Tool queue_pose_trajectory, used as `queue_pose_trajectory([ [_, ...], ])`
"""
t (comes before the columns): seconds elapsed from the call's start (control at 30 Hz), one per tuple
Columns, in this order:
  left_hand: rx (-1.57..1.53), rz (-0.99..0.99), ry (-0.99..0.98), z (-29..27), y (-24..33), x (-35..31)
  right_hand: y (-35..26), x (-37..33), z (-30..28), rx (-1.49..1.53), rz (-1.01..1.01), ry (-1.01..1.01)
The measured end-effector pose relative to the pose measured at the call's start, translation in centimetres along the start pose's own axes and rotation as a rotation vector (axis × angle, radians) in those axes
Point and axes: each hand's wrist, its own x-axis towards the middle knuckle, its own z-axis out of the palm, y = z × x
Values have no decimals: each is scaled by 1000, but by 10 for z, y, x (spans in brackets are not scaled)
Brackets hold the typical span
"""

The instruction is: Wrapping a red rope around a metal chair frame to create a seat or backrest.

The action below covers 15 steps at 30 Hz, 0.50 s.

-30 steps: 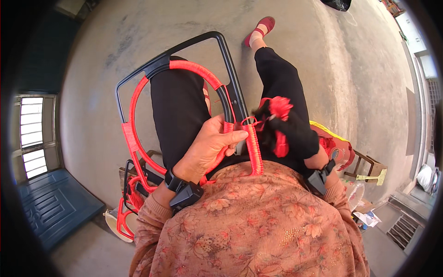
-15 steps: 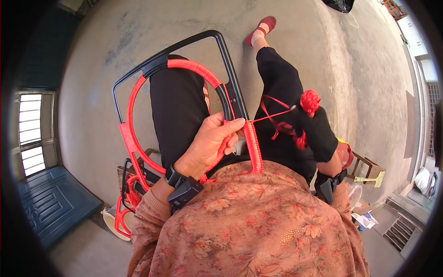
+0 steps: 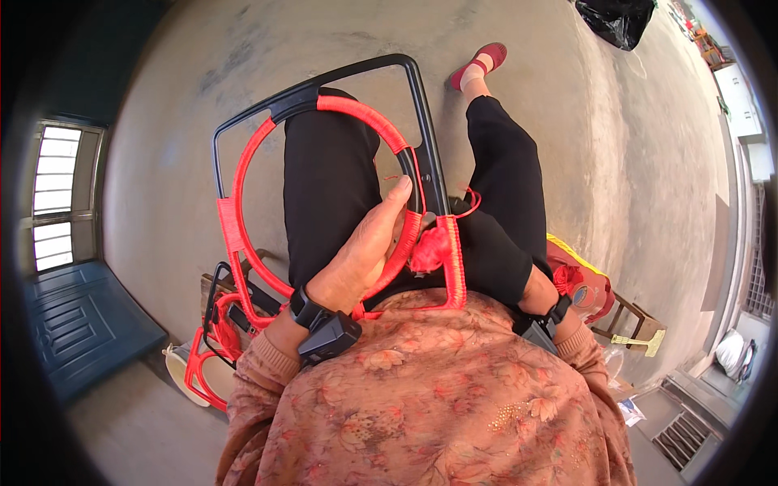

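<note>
Tilted over my lap is a black frame with a round ring, much of it wrapped in glossy red cord. My left hand is bare and holds the ring's right side, its thumb raised along the inner edge and its fingers mostly hidden behind. A knotted bundle of red cord sits between the ring and the wrapped right bar. My right hand, in a black glove, reaches behind that bar and holds the bundle, its fingertips largely hidden. A loose red strand curls above the glove.
More red-wrapped frames lie at my left beside a pale round container. At my right are a red bag with yellow trim and a small wooden stool. A black plastic bag lies on the far floor.
My right hand has swung in from the right with the cord bundle, up to the frame's right bar. My left thumb has lifted from its pinch at the bar. The view has shifted slightly.
</note>
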Motion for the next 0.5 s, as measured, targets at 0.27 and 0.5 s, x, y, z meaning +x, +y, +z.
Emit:
queue_pose_trajectory([
  [0.27,-88,-77,108,-22,-6,4,-16,6,-36,-73,-40,383],
  [0.5,-15,9,46,-11,3,-2,-36,13,3,-771,-367,278],
])
